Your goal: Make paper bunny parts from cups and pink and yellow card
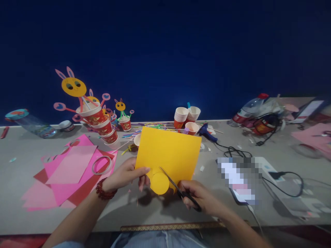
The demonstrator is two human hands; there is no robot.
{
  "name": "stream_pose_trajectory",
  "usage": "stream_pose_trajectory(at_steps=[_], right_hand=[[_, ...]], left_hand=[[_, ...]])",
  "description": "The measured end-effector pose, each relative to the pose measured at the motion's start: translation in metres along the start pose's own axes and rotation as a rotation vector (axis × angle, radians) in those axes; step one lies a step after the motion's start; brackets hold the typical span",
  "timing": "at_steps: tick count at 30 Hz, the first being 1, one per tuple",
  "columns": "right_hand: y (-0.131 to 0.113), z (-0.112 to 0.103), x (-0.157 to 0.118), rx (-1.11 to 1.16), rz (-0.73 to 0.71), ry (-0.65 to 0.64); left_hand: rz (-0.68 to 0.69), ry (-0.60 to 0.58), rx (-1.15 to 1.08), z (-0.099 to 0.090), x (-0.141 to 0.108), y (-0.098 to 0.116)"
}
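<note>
A yellow paper sheet (169, 150) is held up over the table, its left edge pinched in my left hand (133, 174). A round yellow disc shape (160, 183) shows at the sheet's lower edge, partly cut around. My right hand (193, 194) is closed on the handles of black-handled scissors (172, 182), whose blades lie against the sheet at the upper right of the disc. A dark red bead bracelet (103, 190) circles my left wrist.
Pink and red papers (71, 165) with a tape ring (102, 165) lie left. Paper cups (103, 129) with rabbit figures stand behind them. A blue glue gun (207, 133), a phone (239, 186), cables and a bottle (249, 109) are on the right.
</note>
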State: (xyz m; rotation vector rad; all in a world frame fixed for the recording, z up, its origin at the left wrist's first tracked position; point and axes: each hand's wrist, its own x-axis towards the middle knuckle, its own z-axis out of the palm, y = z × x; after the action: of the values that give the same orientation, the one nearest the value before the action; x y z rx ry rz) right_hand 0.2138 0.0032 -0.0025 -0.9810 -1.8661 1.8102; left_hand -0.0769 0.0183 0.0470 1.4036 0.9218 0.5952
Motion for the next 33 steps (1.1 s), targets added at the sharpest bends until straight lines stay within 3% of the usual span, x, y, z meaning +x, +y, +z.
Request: stream_pose_trajectory(at_steps=[13,24,28,31,33], right_hand=[[0.007,-0.001,-0.001,0.023,0.011,-0.008],[0.007,-0.001,0.0,0.014,-0.001,-0.015],[0.011,0.004,0.002,0.015,-0.008,0.061],[0.016,0.013,0.004,0.029,-0.019,0.154],[0.018,0.02,0.005,0.048,-0.046,0.203]], left_hand=[[0.018,-0.042,0.098,-0.006,0.002,0.002],[-0.012,-0.061,0.036,-0.01,0.004,0.004],[0.03,0.107,-0.114,-0.003,0.008,-0.006],[0.18,0.323,-0.257,0.016,0.008,-0.023],[0.194,0.353,-0.239,0.033,0.007,-0.035]])
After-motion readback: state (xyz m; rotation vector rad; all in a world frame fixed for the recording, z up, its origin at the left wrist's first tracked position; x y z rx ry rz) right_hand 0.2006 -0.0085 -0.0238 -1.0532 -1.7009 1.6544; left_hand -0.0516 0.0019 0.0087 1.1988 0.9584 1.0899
